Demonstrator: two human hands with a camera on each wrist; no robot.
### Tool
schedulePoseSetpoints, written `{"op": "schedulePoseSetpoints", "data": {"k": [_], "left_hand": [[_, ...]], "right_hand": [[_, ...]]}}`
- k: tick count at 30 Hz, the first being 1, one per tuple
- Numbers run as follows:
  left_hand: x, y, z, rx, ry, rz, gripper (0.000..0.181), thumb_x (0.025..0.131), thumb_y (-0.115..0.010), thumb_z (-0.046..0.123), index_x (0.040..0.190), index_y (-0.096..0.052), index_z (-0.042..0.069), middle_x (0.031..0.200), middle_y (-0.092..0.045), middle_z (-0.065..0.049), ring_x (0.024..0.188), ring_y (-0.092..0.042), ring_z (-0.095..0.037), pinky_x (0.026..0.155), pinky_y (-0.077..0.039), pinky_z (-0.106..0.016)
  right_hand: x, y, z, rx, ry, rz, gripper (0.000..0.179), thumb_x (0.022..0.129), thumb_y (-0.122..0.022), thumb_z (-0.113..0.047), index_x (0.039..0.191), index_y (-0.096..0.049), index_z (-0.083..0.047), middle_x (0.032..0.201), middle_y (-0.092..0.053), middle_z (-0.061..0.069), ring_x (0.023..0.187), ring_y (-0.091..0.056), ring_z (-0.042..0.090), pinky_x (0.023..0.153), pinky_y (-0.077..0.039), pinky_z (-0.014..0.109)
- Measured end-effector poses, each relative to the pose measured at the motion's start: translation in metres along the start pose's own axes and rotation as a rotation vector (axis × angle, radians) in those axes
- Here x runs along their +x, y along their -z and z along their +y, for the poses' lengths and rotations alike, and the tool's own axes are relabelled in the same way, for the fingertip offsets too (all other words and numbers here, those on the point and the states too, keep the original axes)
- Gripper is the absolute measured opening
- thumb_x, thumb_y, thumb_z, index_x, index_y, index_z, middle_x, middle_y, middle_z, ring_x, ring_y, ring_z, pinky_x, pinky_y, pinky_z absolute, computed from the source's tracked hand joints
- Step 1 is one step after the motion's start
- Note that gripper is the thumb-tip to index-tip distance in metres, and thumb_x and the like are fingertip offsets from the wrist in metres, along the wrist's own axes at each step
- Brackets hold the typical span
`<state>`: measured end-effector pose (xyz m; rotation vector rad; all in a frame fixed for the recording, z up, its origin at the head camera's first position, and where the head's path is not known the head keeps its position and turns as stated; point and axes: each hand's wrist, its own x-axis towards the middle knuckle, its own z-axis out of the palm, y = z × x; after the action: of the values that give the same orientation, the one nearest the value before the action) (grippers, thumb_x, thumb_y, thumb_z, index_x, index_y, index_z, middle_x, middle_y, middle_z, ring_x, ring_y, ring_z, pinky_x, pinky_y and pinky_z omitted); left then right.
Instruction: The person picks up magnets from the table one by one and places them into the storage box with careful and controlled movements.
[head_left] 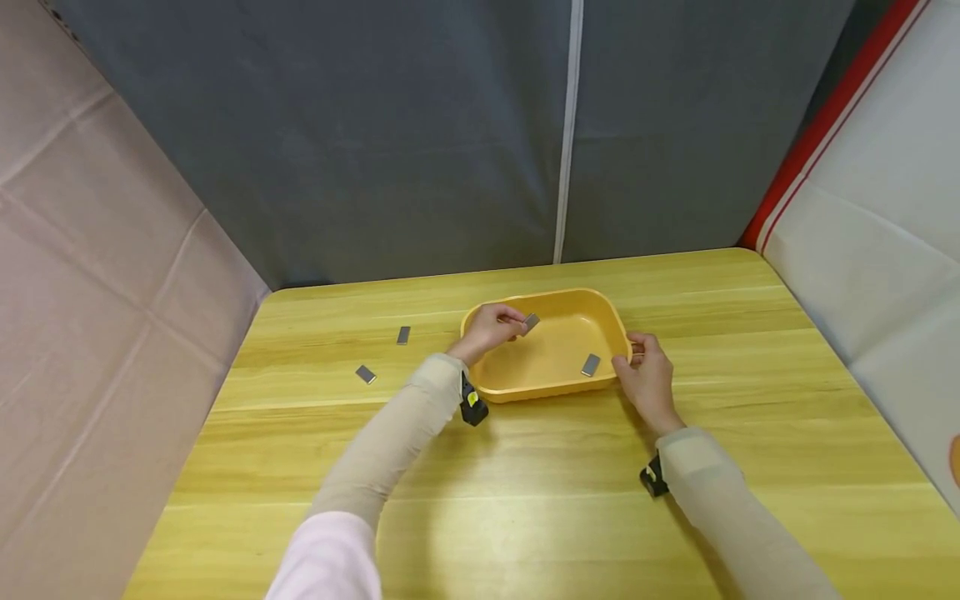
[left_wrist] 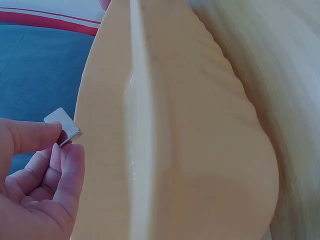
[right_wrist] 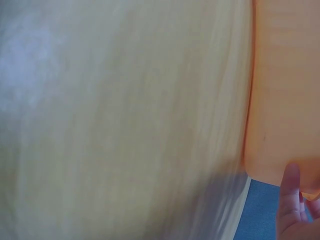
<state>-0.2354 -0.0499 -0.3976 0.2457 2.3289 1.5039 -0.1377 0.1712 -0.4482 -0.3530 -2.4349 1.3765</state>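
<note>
Nearest, the wood-grained table (head_left: 540, 517) is crossed by two forearms covered in beige sleeves (head_left: 382, 458), a pink sleeve (head_left: 330, 554) being worn further up on the left. A small black device (head_left: 472, 408) is strapped at the left wrist, and a second black device (head_left: 654, 477) at the right.

Beyond the cuffs, the front right corner of a yellow tray (head_left: 536, 358) is gripped by the right hand (head_left: 648, 375), the thumb being pressed to the outer wall (a dimmer contact in the right wrist view, partly cut off by the frame). Inside the tray, near that corner, a flat grey piece (head_left: 591, 365) is laid on the floor. To the left of the tray, on the table, a second grey piece (head_left: 366, 374) is set at a slant, and slightly farther a third grey piece (head_left: 403, 335) is placed almost upright to the view.

Over the tray's left part, a held grey piece (head_left: 532, 322) is pinched between thumb and fingers by the left hand (head_left: 489, 327).

Farthest, the table is backed by a dark grey cloth (head_left: 375, 150) divided by a pale strip (head_left: 570, 125).
</note>
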Motion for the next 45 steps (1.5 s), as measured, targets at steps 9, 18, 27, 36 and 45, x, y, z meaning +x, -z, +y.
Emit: {"op": "schedulePoseSetpoints", "data": {"k": [9,18,27,36,45], "left_hand": [[0.008,-0.009,0.001,-0.053,0.028,-0.016,0.019,0.081,-0.060,0.005,0.098,-0.061,-0.005,0.095,-0.058,-0.016,0.082,-0.057,-0.026,0.080,-0.047,-0.039],[0.017,-0.015,-0.004,-0.072,0.065,0.019,0.018,0.080,-0.060,0.001,0.096,-0.062,-0.007,0.095,-0.059,-0.016,0.068,-0.051,-0.015,0.078,-0.048,-0.038],[0.025,-0.020,0.001,-0.081,0.109,0.005,0.020,0.080,-0.061,0.003,0.098,-0.064,-0.006,0.097,-0.060,-0.015,0.071,-0.052,-0.015,0.077,-0.048,-0.032],[0.031,-0.027,0.004,-0.128,0.184,-0.010,0.020,0.082,-0.061,0.005,0.099,-0.065,-0.004,0.098,-0.060,-0.012,0.072,-0.053,-0.014,0.071,-0.050,-0.024],[0.042,-0.030,0.005,-0.200,0.262,-0.008,0.025,0.081,-0.063,0.010,0.103,-0.063,-0.002,0.098,-0.061,-0.011,0.074,-0.057,-0.014,0.081,-0.047,-0.030]], "right_hand": [[0.000,-0.002,0.000,0.012,0.002,0.002,0.039,0.079,-0.055,-0.003,0.116,-0.047,0.006,0.098,-0.055,0.020,0.082,-0.054,0.026,0.058,-0.037,0.010],[-0.001,-0.002,-0.001,0.014,-0.008,-0.004,0.039,0.079,-0.054,-0.002,0.116,-0.047,0.006,0.099,-0.055,0.021,0.083,-0.054,0.026,0.058,-0.037,0.009],[0.000,-0.002,-0.001,0.005,-0.020,0.001,0.039,0.079,-0.054,-0.003,0.116,-0.047,0.005,0.098,-0.055,0.020,0.083,-0.053,0.026,0.060,-0.037,0.012],[0.000,-0.003,0.000,-0.001,-0.014,0.002,0.039,0.079,-0.054,-0.002,0.117,-0.047,0.006,0.098,-0.055,0.021,0.082,-0.053,0.027,0.059,-0.038,0.013],[0.000,-0.003,0.001,-0.007,-0.011,0.003,0.039,0.079,-0.054,-0.003,0.117,-0.047,0.005,0.098,-0.055,0.020,0.083,-0.053,0.026,0.061,-0.039,0.015]]}}
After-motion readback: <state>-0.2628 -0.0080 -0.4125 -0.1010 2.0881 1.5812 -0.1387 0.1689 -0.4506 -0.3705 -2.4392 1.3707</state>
